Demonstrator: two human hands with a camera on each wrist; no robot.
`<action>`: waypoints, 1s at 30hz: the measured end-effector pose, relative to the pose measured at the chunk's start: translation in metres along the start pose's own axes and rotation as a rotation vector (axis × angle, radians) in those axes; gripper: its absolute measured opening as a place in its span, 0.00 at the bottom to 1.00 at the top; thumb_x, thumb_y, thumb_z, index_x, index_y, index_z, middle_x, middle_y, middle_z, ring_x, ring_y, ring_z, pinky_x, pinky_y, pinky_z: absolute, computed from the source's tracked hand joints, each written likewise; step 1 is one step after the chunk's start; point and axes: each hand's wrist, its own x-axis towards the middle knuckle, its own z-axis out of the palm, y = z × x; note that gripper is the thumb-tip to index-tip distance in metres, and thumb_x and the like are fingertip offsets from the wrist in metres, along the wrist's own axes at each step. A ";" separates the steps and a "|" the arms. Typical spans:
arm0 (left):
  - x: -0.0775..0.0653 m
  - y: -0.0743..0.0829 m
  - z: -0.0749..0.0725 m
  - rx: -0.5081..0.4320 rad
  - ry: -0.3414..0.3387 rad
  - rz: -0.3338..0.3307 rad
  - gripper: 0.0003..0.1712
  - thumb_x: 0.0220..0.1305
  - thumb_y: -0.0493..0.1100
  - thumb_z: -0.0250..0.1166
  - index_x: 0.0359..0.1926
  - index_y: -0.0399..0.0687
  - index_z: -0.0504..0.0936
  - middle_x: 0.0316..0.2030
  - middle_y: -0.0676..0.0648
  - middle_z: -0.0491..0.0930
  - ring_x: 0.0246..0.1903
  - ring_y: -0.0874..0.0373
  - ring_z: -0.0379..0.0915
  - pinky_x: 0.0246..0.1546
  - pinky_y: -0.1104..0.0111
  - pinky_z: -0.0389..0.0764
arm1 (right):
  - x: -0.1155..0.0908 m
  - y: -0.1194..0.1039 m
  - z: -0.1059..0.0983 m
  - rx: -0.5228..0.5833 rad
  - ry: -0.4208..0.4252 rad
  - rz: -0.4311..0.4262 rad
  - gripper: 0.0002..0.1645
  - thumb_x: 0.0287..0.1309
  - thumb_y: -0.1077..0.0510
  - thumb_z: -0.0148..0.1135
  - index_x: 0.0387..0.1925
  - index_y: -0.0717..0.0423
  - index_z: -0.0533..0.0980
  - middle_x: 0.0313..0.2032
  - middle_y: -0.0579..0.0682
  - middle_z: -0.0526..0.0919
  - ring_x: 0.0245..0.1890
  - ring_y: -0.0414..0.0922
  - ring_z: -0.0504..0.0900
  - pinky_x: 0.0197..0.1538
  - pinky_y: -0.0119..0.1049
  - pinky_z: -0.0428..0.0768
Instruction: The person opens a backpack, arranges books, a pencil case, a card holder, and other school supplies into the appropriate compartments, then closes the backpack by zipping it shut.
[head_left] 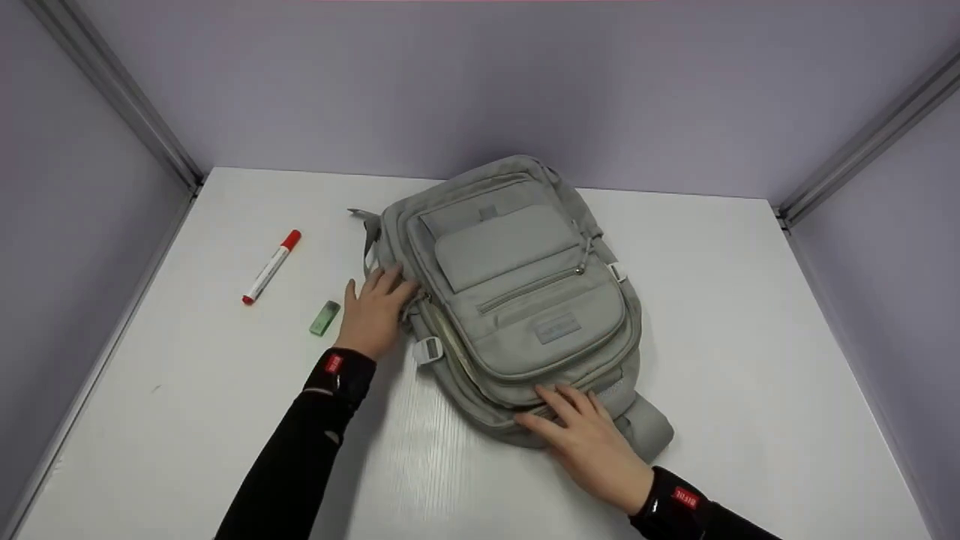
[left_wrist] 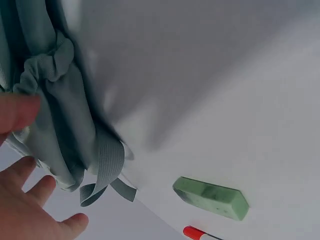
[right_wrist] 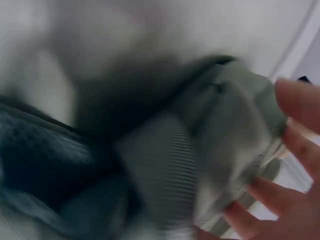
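Observation:
A grey-green backpack (head_left: 517,251) lies on the white table with its front pockets up, tilted to the left. My left hand (head_left: 375,315) rests at its left side, fingers spread over the edge near the side zipper. In the left wrist view those fingers (left_wrist: 42,189) are apart beside the gathered side fabric. At the lower edge of the bag is my right hand (head_left: 592,446), with its fingertips on the fabric by the bottom zipper. The right wrist view has its fingers (right_wrist: 272,195) stretched along the zipper edge; that view is partly blurred.
A green eraser (head_left: 325,318) lies just left of my left hand. Farther left is a white marker (head_left: 271,268) with a red cap. Pale panels (head_left: 337,90) wall the table at the back and sides. A strap (head_left: 651,427) sticks out at the bag's lower right.

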 end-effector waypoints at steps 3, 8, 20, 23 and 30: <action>-0.003 0.002 0.003 0.019 0.014 0.013 0.17 0.72 0.39 0.53 0.58 0.46 0.77 0.64 0.36 0.73 0.68 0.34 0.63 0.65 0.29 0.56 | 0.003 0.007 0.009 -0.036 0.112 -0.011 0.25 0.50 0.62 0.74 0.49 0.40 0.79 0.54 0.51 0.81 0.55 0.50 0.79 0.46 0.53 0.84; -0.010 0.002 0.009 0.051 0.056 0.038 0.15 0.68 0.37 0.57 0.55 0.49 0.80 0.55 0.36 0.80 0.64 0.36 0.69 0.65 0.29 0.56 | 0.003 0.022 0.013 -0.032 0.184 -0.025 0.21 0.48 0.65 0.75 0.42 0.44 0.79 0.48 0.51 0.82 0.50 0.48 0.80 0.41 0.52 0.84; -0.042 0.025 0.023 0.104 0.051 0.109 0.23 0.56 0.40 0.70 0.54 0.54 0.80 0.47 0.40 0.79 0.54 0.40 0.73 0.57 0.35 0.65 | -0.011 0.076 0.009 0.037 0.254 0.096 0.19 0.45 0.76 0.69 0.32 0.50 0.80 0.45 0.53 0.86 0.52 0.57 0.83 0.52 0.75 0.72; -0.049 0.035 0.026 0.131 0.073 0.142 0.23 0.54 0.42 0.72 0.54 0.54 0.80 0.45 0.42 0.81 0.48 0.43 0.75 0.54 0.40 0.68 | -0.014 0.089 0.009 0.049 0.280 0.161 0.18 0.44 0.77 0.68 0.29 0.52 0.79 0.45 0.54 0.87 0.54 0.59 0.83 0.55 0.77 0.69; -0.061 0.059 0.032 0.167 0.050 0.187 0.21 0.57 0.42 0.69 0.53 0.54 0.82 0.43 0.46 0.83 0.46 0.47 0.77 0.48 0.49 0.69 | -0.014 0.115 0.001 0.106 0.241 0.355 0.16 0.50 0.78 0.63 0.25 0.55 0.76 0.47 0.56 0.88 0.59 0.61 0.80 0.60 0.78 0.62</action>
